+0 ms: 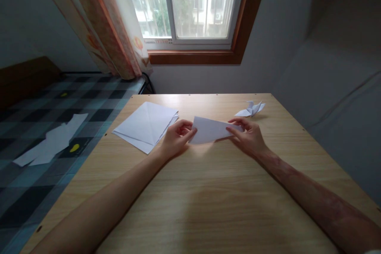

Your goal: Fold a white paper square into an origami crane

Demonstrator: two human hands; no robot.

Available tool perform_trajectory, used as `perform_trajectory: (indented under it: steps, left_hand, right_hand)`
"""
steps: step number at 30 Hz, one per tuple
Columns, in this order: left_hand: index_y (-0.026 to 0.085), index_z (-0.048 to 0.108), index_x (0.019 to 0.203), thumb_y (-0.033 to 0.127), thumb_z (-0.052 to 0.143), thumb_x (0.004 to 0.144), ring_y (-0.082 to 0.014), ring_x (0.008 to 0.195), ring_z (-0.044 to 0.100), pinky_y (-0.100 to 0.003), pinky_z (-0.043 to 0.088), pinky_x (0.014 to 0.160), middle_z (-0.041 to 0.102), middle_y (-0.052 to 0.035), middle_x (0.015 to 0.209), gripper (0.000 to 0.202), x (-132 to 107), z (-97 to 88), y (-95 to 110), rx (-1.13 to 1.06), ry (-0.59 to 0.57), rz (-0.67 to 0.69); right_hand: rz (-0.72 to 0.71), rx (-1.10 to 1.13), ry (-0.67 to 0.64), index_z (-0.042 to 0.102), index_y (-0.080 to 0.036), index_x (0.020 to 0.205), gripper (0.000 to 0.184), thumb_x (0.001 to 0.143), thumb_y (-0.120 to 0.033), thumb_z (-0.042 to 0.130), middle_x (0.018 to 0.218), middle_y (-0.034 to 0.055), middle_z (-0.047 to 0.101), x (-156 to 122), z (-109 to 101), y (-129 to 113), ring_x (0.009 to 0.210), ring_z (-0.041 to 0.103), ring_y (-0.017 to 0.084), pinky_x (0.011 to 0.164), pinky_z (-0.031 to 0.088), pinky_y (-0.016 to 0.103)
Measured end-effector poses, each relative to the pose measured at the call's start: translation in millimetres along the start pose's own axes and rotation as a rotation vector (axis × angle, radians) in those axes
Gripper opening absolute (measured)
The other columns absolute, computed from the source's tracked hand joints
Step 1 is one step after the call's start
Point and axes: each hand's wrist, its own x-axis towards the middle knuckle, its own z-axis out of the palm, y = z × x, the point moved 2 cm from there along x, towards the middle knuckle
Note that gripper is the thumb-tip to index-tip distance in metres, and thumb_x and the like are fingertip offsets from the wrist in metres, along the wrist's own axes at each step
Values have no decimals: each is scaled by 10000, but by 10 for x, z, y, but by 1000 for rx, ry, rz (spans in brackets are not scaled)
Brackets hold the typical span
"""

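A folded white sheet of paper [208,130] is held just above the wooden table [208,198], near its middle. My left hand [175,139] pinches the paper's left end with thumb and fingers closed on it. My right hand [248,137] grips the right end the same way. Left of my left hand lies a small stack of white sheets [145,125], creased across the diagonal. A small folded paper figure [251,109] rests at the far right of the table, beyond my right hand.
A bed with a checked blue-grey cover [35,158] stands left of the table, with white paper scraps [50,143] on it. A curtain [104,20] hangs by the window [193,4] behind the table. A grey wall [333,87] runs along the right.
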Motion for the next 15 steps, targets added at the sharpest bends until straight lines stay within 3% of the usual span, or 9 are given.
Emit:
perform_trajectory:
  steps: [2, 4, 9, 12, 15]
  left_hand:
    - [174, 732, 987, 526, 936, 816, -132, 684, 687, -244, 568, 623, 732, -18, 793, 441, 29, -14, -51, -95, 21, -34]
    - [177, 715, 983, 540, 959, 778, -130, 691, 680, -253, 568, 646, 722, -10, 789, 483, 54, -24, -91, -154, 44, -58]
    - [187, 660, 896, 528, 953, 753, -100, 603, 598, -216, 454, 561, 667, 24, 719, 471, 88, -30, -132, -175, 85, -107]
    - [198, 631, 815, 539, 892, 808, -100, 549, 553, -220, 399, 521, 632, 33, 664, 430, 65, -10, -126, -74, 42, -143]
    - [203, 629, 722, 520, 785, 917, -125, 560, 567, -245, 404, 539, 638, 18, 629, 404, 12, 3, -98, 196, 11, -121]
  right_hand:
    - [88, 173, -10, 778, -267, 1158, 401, 854, -493, 910, 899, 33, 774, 24, 4, -43, 752, 708, 231, 659, 582, 353]
    - [131, 288, 6, 762, -273, 1162, 468, 791, -472, 966, 842, -5, 739, 69, -24, -101, 704, 683, 194, 637, 564, 321]
    - [230, 316, -152, 720, -289, 1308, 678, 716, -445, 1013, 871, -16, 756, 183, -125, -133, 749, 725, 196, 662, 586, 310]
    - [286, 308, -171, 698, -284, 1334, 729, 693, -423, 1017, 888, -14, 762, 198, -139, 21, 765, 748, 211, 662, 601, 315]
    - [311, 230, -166, 685, -264, 1341, 739, 689, -412, 1001, 906, -6, 754, 185, -109, 250, 768, 739, 215, 648, 592, 311]
